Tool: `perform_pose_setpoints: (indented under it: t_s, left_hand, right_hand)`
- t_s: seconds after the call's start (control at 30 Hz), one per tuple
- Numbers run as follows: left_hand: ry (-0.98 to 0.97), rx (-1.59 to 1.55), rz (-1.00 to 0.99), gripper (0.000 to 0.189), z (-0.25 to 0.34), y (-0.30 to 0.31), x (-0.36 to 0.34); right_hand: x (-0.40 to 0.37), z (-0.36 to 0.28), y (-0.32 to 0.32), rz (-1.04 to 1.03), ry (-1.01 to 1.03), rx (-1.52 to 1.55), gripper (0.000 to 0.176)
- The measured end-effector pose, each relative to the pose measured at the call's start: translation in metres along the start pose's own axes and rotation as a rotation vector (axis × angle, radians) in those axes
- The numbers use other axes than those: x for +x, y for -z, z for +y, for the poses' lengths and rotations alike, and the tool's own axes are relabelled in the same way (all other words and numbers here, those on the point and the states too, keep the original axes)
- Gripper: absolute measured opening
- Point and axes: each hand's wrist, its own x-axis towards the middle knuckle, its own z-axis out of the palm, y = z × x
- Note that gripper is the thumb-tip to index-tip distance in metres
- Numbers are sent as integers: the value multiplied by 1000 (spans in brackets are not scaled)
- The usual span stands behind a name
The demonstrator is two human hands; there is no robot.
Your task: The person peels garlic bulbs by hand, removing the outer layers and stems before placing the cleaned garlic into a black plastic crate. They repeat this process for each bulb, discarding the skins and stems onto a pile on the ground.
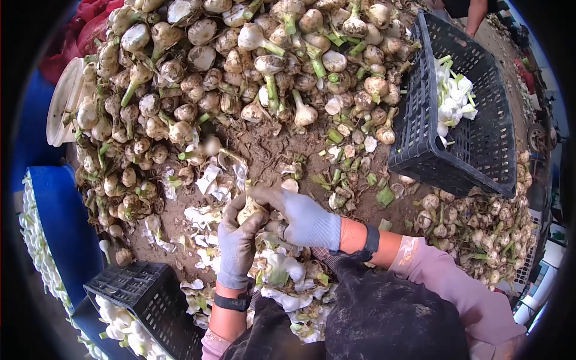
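left hand (237,240): gripping a dirty garlic bulb (251,210) above the lap
right hand (303,219): fingertips pinching the bulb's top
done: few peeled bulbs (453,99) lying in a black crate (480,150)
remaining: unpeeled heap (228,72) - most of it - lying beyond

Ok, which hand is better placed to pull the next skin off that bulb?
Right, probably: the right hand has its fingertips on top of the bulb, while the left hand cups it from below, steadying it.
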Motion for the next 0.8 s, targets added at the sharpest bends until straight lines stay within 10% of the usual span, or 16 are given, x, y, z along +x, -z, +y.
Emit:
perform_pose_setpoints:
  t_s: [0.13,0.2,0.37,0.47,0.53,0.57,0.8]
  left_hand:
    - [-454,765,-87,57,-1,9,-2]
    - [-562,932,-63,57,7,-2,-10]
    - [-521,740,33,59,-7,13,-7]
    - [-155,68,-42,63,1,11,-13]
    - [-66,-227,-62,64,1,8,-16]
    - [-67,-226,-60,64,1,9,-16]
    - [-484,942,-40,80,-9,22,-11]
  right_hand:
    - [7,23,-3,-190,-234,855,36]
    - [14,5,6,-415,-459,409,32]
    - [7,-4,-6,-212,-574,648,25]
    - [3,-11,-5,-151,-552,576,21]
    - [-3,3,-18,64,-75,249,24]
    - [-5,0,-20,82,-195,363,30]
    - [9,-8,-1,-262,-644,692,34]
